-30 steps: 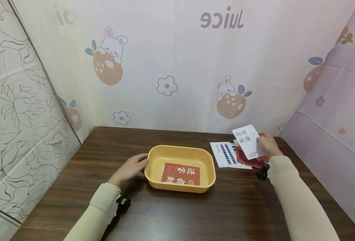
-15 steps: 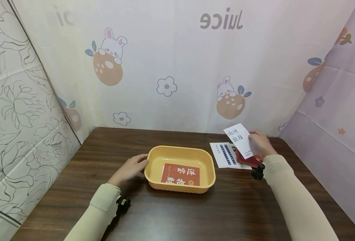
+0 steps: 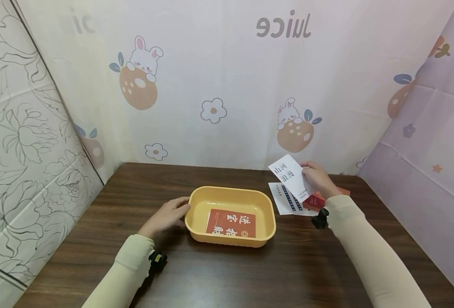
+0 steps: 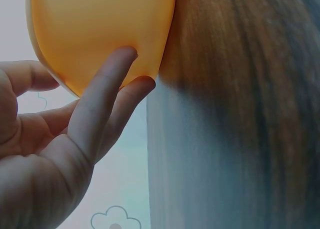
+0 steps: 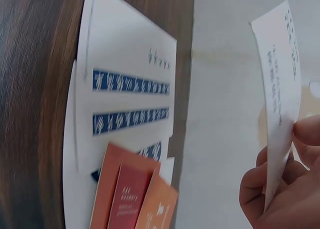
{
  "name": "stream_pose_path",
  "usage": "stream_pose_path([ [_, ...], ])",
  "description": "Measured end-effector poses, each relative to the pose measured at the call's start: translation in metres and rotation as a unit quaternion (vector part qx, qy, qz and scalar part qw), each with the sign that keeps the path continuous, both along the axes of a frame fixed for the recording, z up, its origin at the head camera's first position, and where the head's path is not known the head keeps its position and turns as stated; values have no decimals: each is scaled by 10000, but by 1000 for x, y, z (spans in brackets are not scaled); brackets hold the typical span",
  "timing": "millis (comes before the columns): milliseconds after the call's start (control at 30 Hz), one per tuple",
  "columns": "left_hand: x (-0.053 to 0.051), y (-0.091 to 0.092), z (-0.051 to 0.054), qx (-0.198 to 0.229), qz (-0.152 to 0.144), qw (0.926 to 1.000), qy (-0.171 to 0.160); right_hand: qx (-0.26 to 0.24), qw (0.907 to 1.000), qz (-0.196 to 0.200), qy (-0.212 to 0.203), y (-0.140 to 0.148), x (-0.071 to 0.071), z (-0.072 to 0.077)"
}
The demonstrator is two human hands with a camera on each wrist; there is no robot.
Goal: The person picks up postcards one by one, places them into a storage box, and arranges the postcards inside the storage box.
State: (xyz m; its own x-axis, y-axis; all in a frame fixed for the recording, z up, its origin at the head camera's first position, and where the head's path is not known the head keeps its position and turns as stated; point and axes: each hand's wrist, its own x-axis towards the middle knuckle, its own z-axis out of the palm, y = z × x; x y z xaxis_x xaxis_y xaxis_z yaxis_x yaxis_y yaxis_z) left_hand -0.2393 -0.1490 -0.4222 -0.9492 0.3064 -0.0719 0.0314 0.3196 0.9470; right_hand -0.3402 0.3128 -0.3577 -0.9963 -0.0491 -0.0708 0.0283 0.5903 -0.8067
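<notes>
My left hand [image 3: 169, 216] holds the left end of a yellow plastic basin [image 3: 232, 194]; in the left wrist view, fingers [image 4: 102, 96] lie against the outside of its wall [image 4: 100, 34]. Inside the basin lies a red card [image 3: 230, 222] with white characters, a white edge showing beneath it. My right hand [image 3: 319, 177] pinches a white card [image 3: 290, 175] with dark characters, raised above a group of cards. In the right wrist view this white card [image 5: 275, 84] stands on edge, slightly bent, between thumb and fingers.
On the dark wooden table [image 3: 227, 273], right of the basin, lie white cards with blue stripes [image 3: 282, 201], overlapped by red cards [image 3: 314, 203]. A printed curtain [image 3: 219, 77] hangs behind the table, with more patterned cloth at both sides.
My right hand has moved left with the white card, toward the basin and over the striped cards, uncovering more of the red ones. The left hand and basin stay where they were.
</notes>
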Motion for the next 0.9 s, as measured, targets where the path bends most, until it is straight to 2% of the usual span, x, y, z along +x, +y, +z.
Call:
stream_pose_path([
  [467, -2, 0, -2, -37, 11, 10000, 0, 387, 9987, 295, 141, -34, 3, 8],
  [700, -2, 0, -2, -53, 21, 10000, -3, 259, 9975, 569, 320, -49, 8, 10],
  [900, -1, 1, -1, -1, 41, 10000, -2, 331, 9959, 831, 151, -62, 12, 10],
])
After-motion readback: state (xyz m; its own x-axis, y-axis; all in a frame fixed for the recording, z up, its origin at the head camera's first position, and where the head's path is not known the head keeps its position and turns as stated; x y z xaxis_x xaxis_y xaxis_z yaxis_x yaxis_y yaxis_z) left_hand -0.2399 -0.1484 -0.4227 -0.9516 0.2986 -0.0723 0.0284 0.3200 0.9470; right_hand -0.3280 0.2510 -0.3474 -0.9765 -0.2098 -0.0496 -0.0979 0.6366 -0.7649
